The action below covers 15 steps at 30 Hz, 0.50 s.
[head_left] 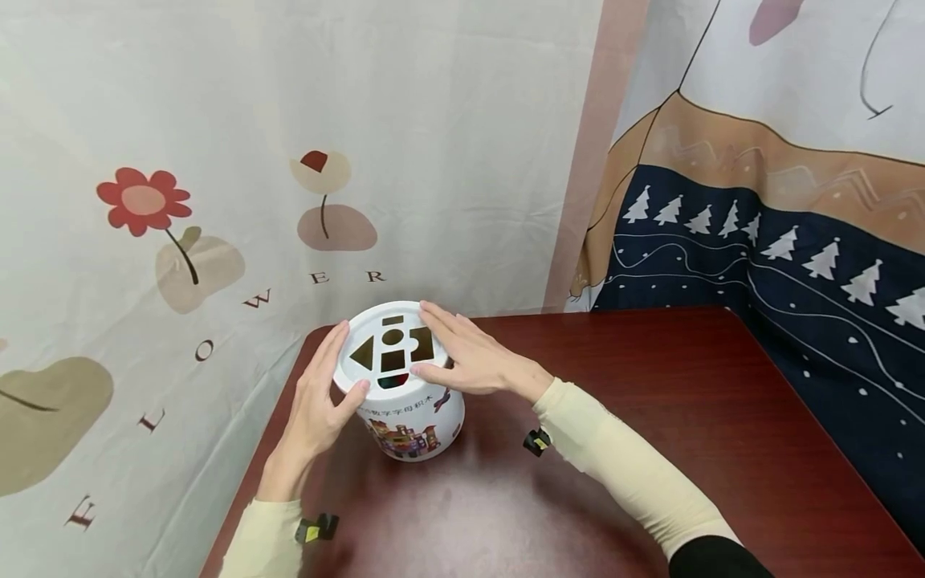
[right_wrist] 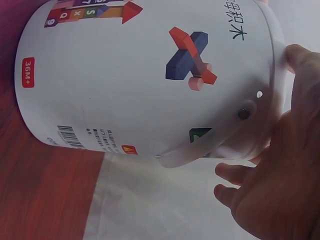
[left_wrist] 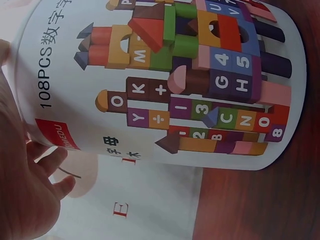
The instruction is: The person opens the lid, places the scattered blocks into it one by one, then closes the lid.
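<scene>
A white bucket (head_left: 446,417) stands upright on the table, printed with colourful letter and number blocks. Its white lid (head_left: 364,325) has several shaped cut-outs, and a bit of red and green shows through the front one. My left hand (head_left: 314,405) lies along the lid's left rim with long fingers, its thumb at the front edge. On the opposite side, my right hand (head_left: 473,357) touches the rim with extended fingers, its thumb on the lid's top. In the right wrist view, a pale plastic handle (right_wrist: 200,150) hangs on the bucket's side below that hand.
The reddish-brown table (head_left: 614,401) reaches to the right of the bucket. Behind it hangs a pale curtain (head_left: 462,144) with flower prints and letters. A dark cloth (head_left: 679,257) with white trees hangs at the right.
</scene>
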### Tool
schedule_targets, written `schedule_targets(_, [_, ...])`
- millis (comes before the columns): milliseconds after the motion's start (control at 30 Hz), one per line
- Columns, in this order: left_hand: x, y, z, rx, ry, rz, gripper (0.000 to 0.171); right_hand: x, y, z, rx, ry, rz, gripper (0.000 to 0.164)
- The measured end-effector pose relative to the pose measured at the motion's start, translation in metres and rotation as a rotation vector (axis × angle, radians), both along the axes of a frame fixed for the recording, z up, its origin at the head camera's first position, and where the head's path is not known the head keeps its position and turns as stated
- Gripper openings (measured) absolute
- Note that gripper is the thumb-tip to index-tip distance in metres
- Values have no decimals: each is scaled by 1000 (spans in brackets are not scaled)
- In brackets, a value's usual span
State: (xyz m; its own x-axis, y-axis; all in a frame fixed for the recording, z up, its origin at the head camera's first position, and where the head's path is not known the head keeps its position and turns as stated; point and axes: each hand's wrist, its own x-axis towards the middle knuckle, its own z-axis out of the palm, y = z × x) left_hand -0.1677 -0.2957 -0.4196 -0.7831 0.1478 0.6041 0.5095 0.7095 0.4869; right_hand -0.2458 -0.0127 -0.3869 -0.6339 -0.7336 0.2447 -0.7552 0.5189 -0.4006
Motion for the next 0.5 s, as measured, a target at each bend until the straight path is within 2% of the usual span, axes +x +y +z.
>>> schedule_targets(267, [2,-4,1,-30,16,0,87,1,-2,-5,-66,-21,23,95])
schedule_targets(400, [1,-3,7,-65,52,9,84,3,6,-7,-117,-42,30,92])
schedule_targets(500, [4,6,17,-80,110,15,81,6,21,-11,-151,-1,29,89])
